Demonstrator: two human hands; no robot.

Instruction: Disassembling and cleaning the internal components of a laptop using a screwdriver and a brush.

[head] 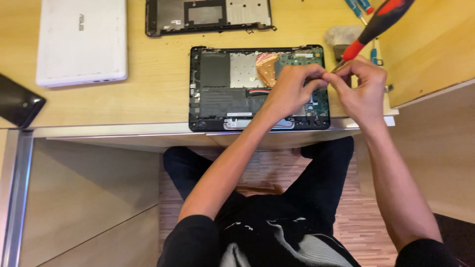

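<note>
At the far left edge of the counter (pixel 148 74) lies a dark phone (pixel 17 101), and just right of it a closed white laptop (pixel 81 39). Further right, at the top, sits a detached dark bottom cover (pixel 208 17). Below it, at the counter's front edge, lies an opened laptop (pixel 227 89) with its battery, copper heat pipe and green circuit board exposed.

Over the board's right part, the left hand (pixel 292 91) is curled, its fingertips pinched against those of the right hand; something very small may be held between them, but I cannot tell what. The right hand (pixel 363 89) is closed around a red-and-black screwdriver (pixel 378 24), whose handle points up and to the right and whose tip sits at the pinched fingers.

The step in hand looks like seating or freeing a tiny part at the screwdriver tip, above the laptop's right edge. The next move would call for a steady, fine grip. More small screwdrivers (pixel 358 7) lie at the top right.
</note>
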